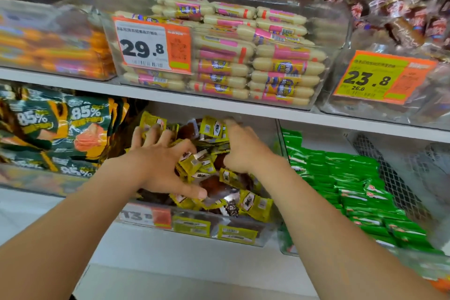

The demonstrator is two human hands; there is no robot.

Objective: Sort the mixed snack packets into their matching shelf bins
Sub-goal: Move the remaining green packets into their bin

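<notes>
As you face a shop shelf (341,120), both of your bare arms reach forward into a clear bin (194,235) in the middle of the lower level. That bin is heaped with small yellow packets (255,206), and a few brown packets (214,182) lie mixed among them. Your left hand (158,165) rests palm down on the left part of the heap. Its grip is spread wide, with the fingers fanned toward the back of the bin and the thumb stretched out to the right, touching packets near the front. Your right hand (243,151) is just beside it on the right part of the heap, fingers pointing toward the back. It is blurred, so it cannot be told whether its grip is loose or pinching a packet.

To the right, a neighbouring bin holds green packets (353,178) stacked in rows. To the left, dark green bags (82,117) printed with "85%" stand close together.

On the level above, directly over your hands, a clear box is filled with pale sausages (280,66) in pink and yellow wrappers, lying in rows. An orange and white price tag (143,46) on its front reads 29.8. Left of that box lie orange sausages (60,53), blurred. Right of it, brown wrapped snacks (401,24) sit behind a second tag (370,78) reading 23.8.
</notes>
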